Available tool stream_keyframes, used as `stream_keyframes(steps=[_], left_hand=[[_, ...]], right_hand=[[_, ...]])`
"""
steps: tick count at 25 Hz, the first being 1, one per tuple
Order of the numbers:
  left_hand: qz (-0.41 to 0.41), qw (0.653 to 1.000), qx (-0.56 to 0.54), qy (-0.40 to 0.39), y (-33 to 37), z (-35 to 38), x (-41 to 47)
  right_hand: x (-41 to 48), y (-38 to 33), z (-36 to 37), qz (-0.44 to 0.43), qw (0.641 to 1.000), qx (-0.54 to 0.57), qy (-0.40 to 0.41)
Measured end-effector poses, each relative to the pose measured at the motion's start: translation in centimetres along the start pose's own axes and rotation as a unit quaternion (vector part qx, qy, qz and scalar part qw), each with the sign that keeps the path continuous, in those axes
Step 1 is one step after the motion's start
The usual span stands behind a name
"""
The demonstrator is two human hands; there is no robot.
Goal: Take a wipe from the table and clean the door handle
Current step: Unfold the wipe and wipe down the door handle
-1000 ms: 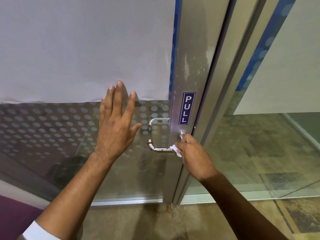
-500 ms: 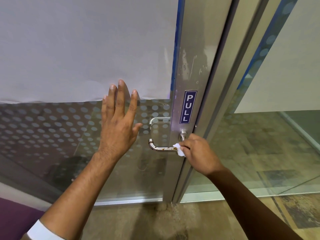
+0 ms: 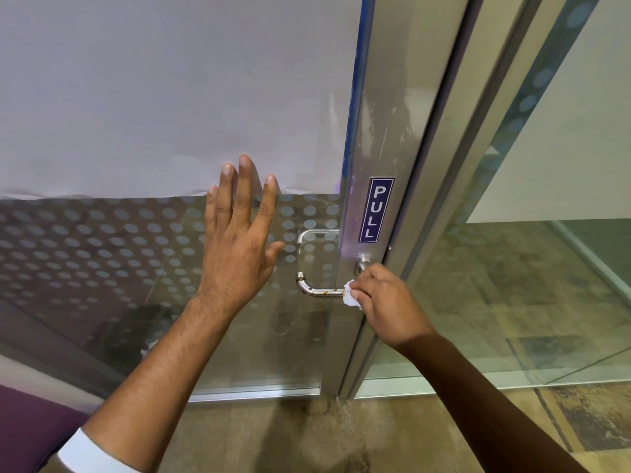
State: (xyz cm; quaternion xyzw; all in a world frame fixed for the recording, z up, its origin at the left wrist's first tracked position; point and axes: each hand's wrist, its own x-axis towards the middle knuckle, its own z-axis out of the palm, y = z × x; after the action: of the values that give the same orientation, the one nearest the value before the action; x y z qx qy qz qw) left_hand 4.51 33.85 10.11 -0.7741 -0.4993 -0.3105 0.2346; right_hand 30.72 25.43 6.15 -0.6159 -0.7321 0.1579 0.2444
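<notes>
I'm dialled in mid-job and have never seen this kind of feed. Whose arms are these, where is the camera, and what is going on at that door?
There is no machine here: a person works with bare hands, and the one camera sits on their head, looking forward and down, so both arms reach in from the bottom of the picture.

The left hand lies open and flat against the glass door, which has frosted dots and a white sheet over its upper part.

The right hand pinches a small white wipe and presses it on the metal door handle, near the end that joins the door frame. The bare stretch of the lever shows small brownish spots. A blue PULL sign is stuck on the frame just above.

No table is in view.
</notes>
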Motion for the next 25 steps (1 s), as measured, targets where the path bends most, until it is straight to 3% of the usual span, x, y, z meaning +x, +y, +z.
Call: stream_keyframes(steps=[6, 9, 16, 21, 25], left_hand=[[0.003, 1.0, -0.002, -0.002, -0.1, -0.1, 0.0], [-0.001, 1.0, -0.005, -0.005, 0.0, -0.1, -0.1], [0.0, 1.0, -0.011, -0.015, 0.0, -0.4, -0.1], [0.004, 1.0, -0.012, -0.013, -0.3, -0.7, -0.2], [0.0, 1.0, -0.006, -0.016, -0.2, -0.7, -0.2]], right_hand=[[0.6, 1.8, -1.5, -0.043, 0.991, -0.061, -0.111], [1.3, 2.0, -1.8, -0.052, 0.985, -0.14, -0.085], [1.1, 0.3, 0.6, -0.08, 0.983, -0.164, -0.017], [1.1, 1.0, 0.0, -0.038, 0.98, -0.191, 0.029], [0.6, 2.3, -1.1, -0.095, 0.981, -0.172, -0.01]])
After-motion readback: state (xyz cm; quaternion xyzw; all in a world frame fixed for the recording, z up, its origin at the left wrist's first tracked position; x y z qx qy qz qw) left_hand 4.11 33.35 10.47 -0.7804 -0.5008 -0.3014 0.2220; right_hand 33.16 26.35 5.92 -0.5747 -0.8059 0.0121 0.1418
